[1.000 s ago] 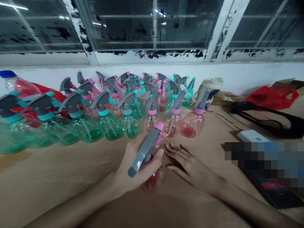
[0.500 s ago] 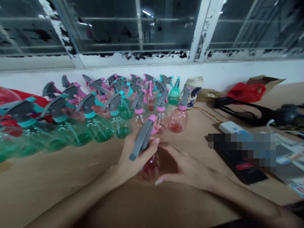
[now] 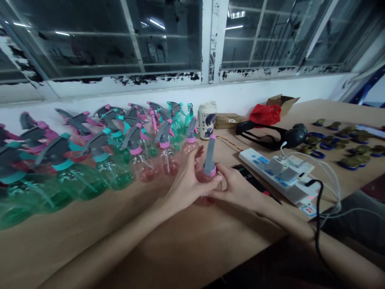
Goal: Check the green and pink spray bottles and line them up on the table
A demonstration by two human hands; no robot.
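Note:
A pink spray bottle point(image 3: 209, 158) with a grey trigger head stands upright between my hands. My left hand point(image 3: 189, 178) wraps its left side, the thumb crossing in front just below the pink collar and the fingers curling behind. From the other side, my right hand point(image 3: 236, 185) closes around the neck and upper body, its fingertips close to the left thumb. Most of the bottle's body is covered by the hands. Just beyond it stand other pink spray bottles point(image 3: 169, 162), and green spray bottles point(image 3: 116, 172) are lined up to the left.
A patterned cup point(image 3: 207, 122) stands near the wall. On the right lie a phone point(image 3: 254, 182), a power strip point(image 3: 264, 168) with cables, a black strap point(image 3: 267, 134), a red plastic bag point(image 3: 265, 115) and several brownish-gold pieces with blue rims point(image 3: 355, 160). Windows rise behind the table point(image 3: 168, 237).
My view has swung to the right. The held bottle's trigger head has turned more upright, and my right hand, spread apart from the bottle before, has closed onto it.

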